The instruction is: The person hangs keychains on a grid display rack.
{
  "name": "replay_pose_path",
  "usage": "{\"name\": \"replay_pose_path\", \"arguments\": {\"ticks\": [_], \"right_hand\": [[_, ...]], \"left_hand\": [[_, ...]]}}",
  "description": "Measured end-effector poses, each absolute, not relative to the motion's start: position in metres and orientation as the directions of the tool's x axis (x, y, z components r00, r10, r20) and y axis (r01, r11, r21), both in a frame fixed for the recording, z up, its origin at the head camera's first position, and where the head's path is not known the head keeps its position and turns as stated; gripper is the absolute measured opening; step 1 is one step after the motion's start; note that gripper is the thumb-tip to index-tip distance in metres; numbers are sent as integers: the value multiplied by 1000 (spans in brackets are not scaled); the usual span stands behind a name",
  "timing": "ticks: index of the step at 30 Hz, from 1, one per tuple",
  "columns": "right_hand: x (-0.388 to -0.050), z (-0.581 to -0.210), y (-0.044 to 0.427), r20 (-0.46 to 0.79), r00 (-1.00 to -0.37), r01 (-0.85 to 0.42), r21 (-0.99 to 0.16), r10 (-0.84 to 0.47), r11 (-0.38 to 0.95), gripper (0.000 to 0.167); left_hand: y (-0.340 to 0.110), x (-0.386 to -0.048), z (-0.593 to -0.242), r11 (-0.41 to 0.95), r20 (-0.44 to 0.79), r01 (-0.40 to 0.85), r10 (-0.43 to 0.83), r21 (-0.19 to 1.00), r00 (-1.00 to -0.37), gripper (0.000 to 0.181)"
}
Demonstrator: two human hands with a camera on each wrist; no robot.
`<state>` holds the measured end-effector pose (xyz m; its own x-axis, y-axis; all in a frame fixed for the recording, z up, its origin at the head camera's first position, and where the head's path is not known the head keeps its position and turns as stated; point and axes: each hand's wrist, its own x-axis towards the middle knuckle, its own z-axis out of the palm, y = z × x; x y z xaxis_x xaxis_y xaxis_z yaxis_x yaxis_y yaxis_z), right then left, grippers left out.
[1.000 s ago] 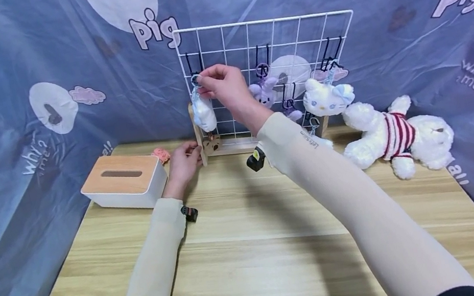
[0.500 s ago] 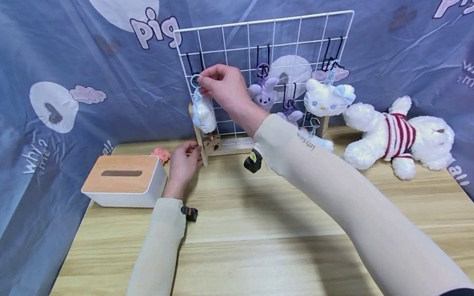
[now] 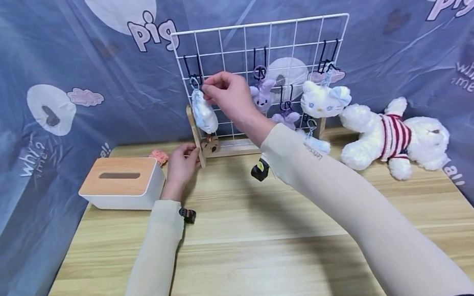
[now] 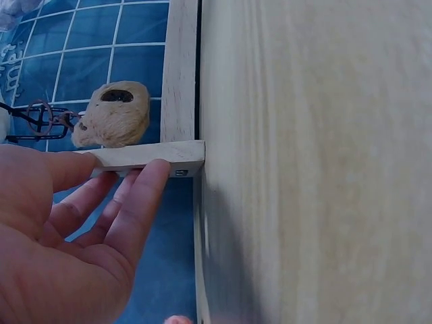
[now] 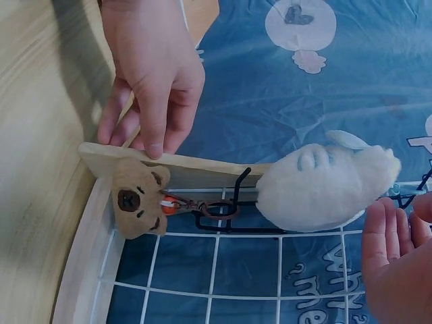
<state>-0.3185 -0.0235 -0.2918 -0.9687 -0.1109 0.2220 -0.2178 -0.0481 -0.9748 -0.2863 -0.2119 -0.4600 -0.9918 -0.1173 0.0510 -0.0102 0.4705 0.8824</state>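
Observation:
My left hand (image 3: 182, 168) grips the wooden side post (image 4: 152, 156) of a white wire grid rack (image 3: 264, 24), thumb on one side and fingers on the other. At the rack's left end, a white and light-blue plush keychain (image 3: 205, 114) hangs by its ring from a black hook (image 3: 192, 67). Just right of its upper end is my right hand (image 3: 232, 98), fingertips by the plush and off the ring. A brown bear-head keychain (image 5: 140, 200) hangs below it by the post, seen in the right wrist view.
Purple bunny keychains (image 3: 262, 96) and a white cat-face plush (image 3: 324, 98) hang farther right. A white plush dog (image 3: 396, 138) in a striped sweater lies right. Left stand a tissue box (image 3: 121, 179) and a small pink item (image 3: 158, 156). Patterned cloth hangs behind.
My right hand has let go of the keychain's ring and moved slightly down and right. The ring now hangs on the hook. My left hand stays on the post.

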Motion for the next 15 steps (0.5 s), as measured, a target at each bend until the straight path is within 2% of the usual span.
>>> {"name": "replay_pose_path", "arguments": {"ticks": [10, 15], "right_hand": [[-301, -295, 4, 252, -957, -248, -968, -144, -50, 8], [-289, -305, 30, 257, -952, -258, -966, -165, -11, 12]], "left_hand": [[-216, -290, -457, 461, 28, -23, -103, 887, -994, 36], [-224, -287, -451, 535, 28, -30, -100, 845, -995, 43]]}}
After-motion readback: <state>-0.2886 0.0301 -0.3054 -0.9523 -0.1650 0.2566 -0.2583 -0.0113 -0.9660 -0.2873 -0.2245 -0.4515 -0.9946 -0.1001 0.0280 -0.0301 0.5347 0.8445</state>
